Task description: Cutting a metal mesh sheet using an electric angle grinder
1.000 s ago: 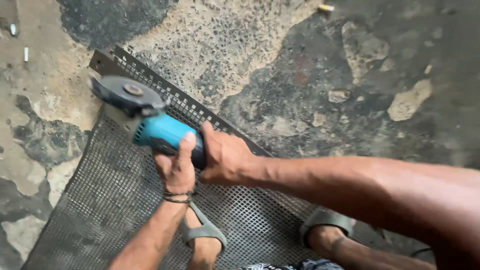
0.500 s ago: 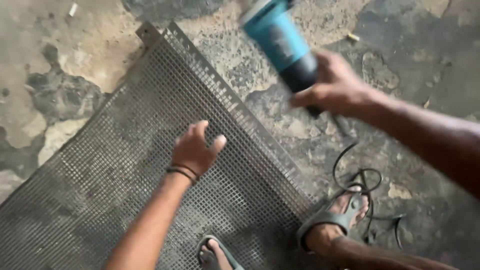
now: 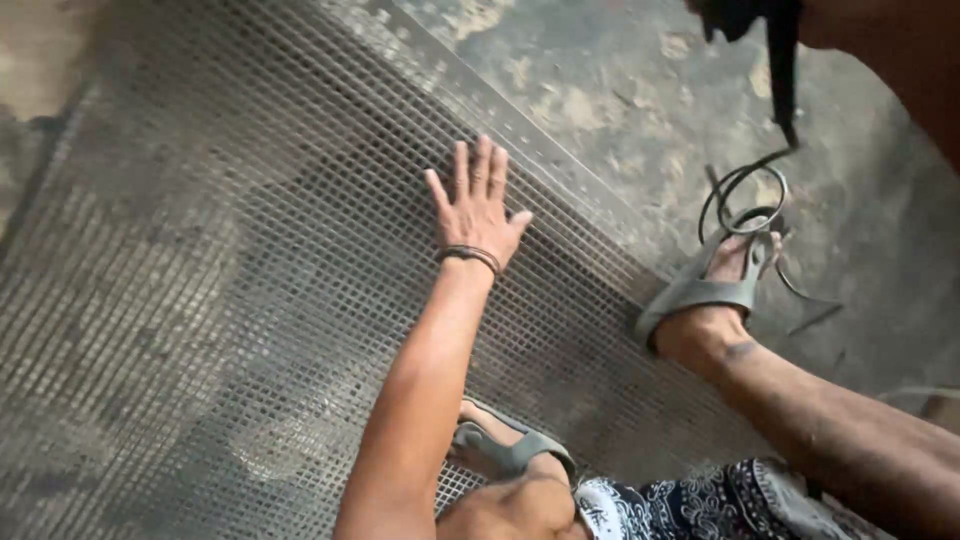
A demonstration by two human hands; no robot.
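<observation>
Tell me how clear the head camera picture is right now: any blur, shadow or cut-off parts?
Head view: the mesh sheet is soft with motion blur toward the left edge; the left hand, flat on it, is fairly sharp. The top right corner is dark, so the right hand is mostly cropped and its black cable shows only as a silhouette. Light is dim and even, with no glare.

The perforated metal sheet [image 3: 250, 300] is dull grey with a regular grid of small square holes and a plain unpunched strip along its edge. The concrete floor [image 3: 620, 90] is mottled grey with pale tan patches. Both sandals [image 3: 700, 292] are grey. The cord [image 3: 745, 200] is black. The wristband [image 3: 468, 256] is dark brown. The shorts [image 3: 700, 505] carry a dark navy-and-white paisley print
</observation>
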